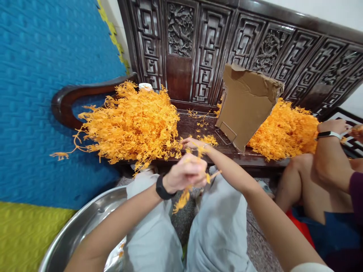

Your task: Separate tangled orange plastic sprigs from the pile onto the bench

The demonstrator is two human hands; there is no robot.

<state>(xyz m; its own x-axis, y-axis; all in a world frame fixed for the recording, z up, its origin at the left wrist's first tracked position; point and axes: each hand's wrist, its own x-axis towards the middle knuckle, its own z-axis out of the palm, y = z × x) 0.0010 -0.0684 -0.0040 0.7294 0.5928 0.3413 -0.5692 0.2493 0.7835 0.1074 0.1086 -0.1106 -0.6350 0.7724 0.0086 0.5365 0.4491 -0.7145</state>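
My left hand (187, 172), with a black watch at its wrist, is closed around thin orange branched plastic sprigs (183, 200) above my knees. Motion blurs it slightly. Behind it, my right hand (192, 143) reaches across to the near right edge of a big tangled pile of orange sprigs (133, 124). Its fingers are bent together at the strands there; the fingertips are partly lost among the orange. The pile sits on the left end of a dark wooden bench (187, 124).
A cardboard sheet (246, 105) stands upright on the bench beside a bent wire frame (226, 133). Behind it lies another orange pile (289, 130), with a co-worker's hand (333, 126) at its right. A metal basin (93, 211) is by my left leg. Loose orange bits (208, 140) lie mid-bench.
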